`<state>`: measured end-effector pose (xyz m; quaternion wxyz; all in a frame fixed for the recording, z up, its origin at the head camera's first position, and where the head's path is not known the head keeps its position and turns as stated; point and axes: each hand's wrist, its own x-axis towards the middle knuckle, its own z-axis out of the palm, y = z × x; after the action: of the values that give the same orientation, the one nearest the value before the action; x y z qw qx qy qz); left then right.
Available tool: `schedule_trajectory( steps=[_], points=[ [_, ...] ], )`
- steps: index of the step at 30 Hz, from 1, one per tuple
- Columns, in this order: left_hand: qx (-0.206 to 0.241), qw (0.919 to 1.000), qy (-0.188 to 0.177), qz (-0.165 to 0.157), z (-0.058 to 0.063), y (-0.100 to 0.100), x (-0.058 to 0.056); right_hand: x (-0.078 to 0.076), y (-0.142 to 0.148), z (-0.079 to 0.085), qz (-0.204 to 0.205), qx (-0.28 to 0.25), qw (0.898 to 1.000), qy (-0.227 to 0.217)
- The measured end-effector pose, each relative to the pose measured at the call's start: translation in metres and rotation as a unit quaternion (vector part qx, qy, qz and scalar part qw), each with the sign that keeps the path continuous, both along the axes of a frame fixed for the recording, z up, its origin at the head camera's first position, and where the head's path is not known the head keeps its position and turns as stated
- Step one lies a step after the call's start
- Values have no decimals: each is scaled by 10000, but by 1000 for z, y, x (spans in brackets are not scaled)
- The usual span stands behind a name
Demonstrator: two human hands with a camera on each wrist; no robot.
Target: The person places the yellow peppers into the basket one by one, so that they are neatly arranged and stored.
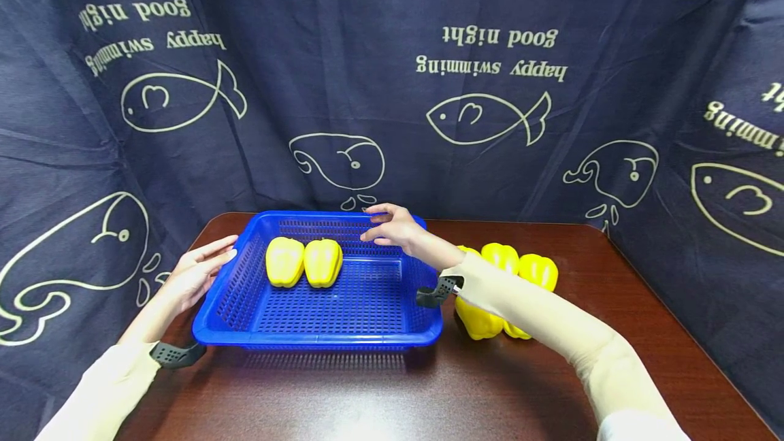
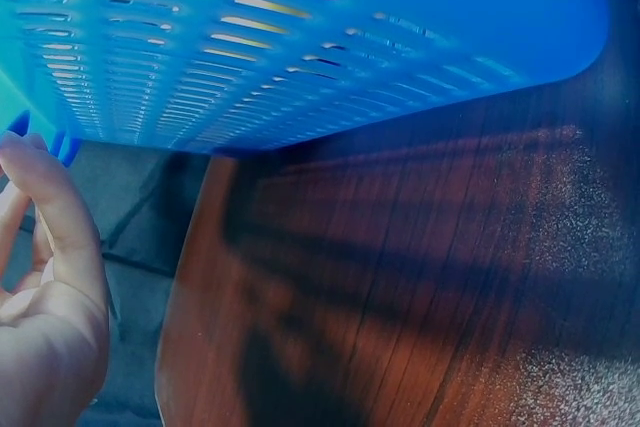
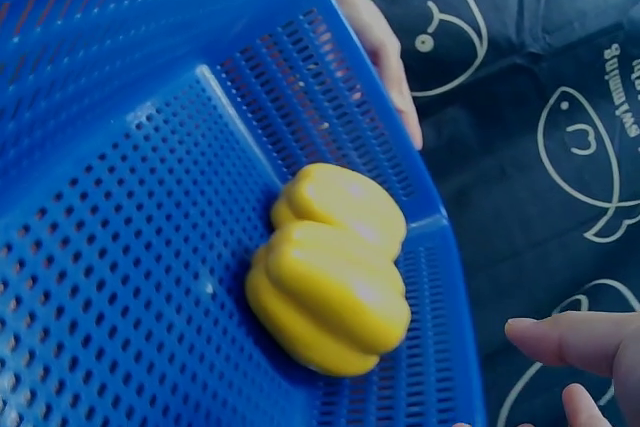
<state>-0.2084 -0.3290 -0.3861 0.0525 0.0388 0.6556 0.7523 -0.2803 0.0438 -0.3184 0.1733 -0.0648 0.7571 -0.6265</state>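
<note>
A blue plastic basket (image 1: 318, 340) with slotted walls stands on the table, two yellow bell peppers (image 1: 284, 262) (image 1: 322, 263) side by side in its left half. My left hand (image 1: 194, 276) is at the basket's left rim, its fairly straight fingers touching the outside edge. In the left wrist view, the fingertips (image 2: 35, 152) meet the rim. My right hand (image 1: 395, 229) hovers over the back right corner of the basket, fingers spread and holding nothing. The right wrist view shows its fingers (image 3: 575, 337) apart from the rim.
Several more yellow bell peppers (image 1: 501, 257) lie on the brown table (image 1: 551, 386) right of the basket, partly hidden behind my right forearm. A dark blue curtain (image 1: 392, 87) with fish drawings hangs behind the table and along its sides.
</note>
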Motion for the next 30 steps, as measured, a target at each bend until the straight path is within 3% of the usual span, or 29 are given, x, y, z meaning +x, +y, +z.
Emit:
schedule_trajectory(
  steps=[7,18,30],
  points=[
    [26,10000,56,-35,0,0,0,4,19,9,-62,150,9982,573],
    [42,9999,53,-94,0,0,1,16,47,12,-46,20,9965,833],
    [93,9997,121,-169,0,0,1,27,81,19,-86,366,9913,1263]
  ],
)
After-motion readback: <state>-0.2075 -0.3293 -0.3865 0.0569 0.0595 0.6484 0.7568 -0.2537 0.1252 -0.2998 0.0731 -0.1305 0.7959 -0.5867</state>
